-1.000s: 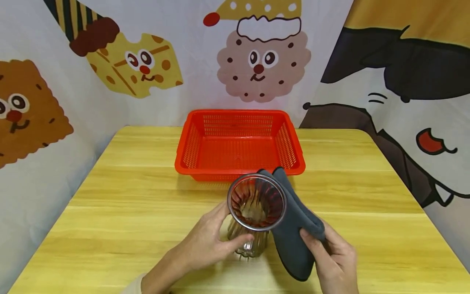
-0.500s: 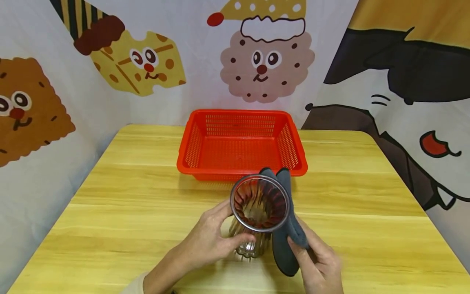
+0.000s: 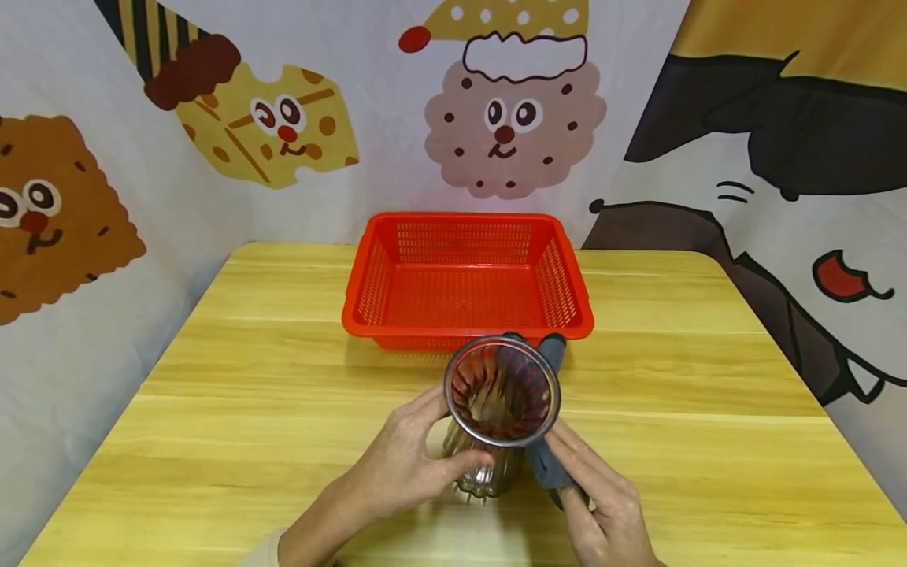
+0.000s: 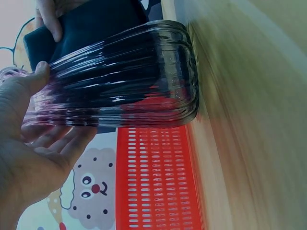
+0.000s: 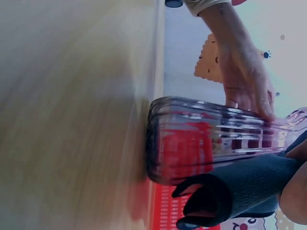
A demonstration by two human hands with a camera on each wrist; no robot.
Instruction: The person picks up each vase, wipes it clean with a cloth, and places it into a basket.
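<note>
A ribbed glass vase [image 3: 501,394] with a flared, pinkish top stands upright on the table. My left hand [image 3: 404,457] grips its upper part from the left, thumb in front and fingers behind, as the left wrist view shows. On the other side my right hand [image 3: 602,504] holds a folded dark grey cloth [image 3: 549,465] with black edging. In the right wrist view the cloth [image 5: 254,184] lies along the vase's side [image 5: 206,139], its lower end curled into a loop. From the head view, the vase's rim hides part of the cloth and the right fingertips.
Behind the vase, a red plastic basket [image 3: 464,335] with slotted walls sits near the back of the wooden table [image 3: 248,378]. A curtain [image 3: 383,126] printed with cartoon cookies surrounds the table at the back and sides.
My right hand has moved left with the cloth, bringing it in against the vase, and the cloth now shows less behind the rim. My left hand keeps its grip on the vase.
</note>
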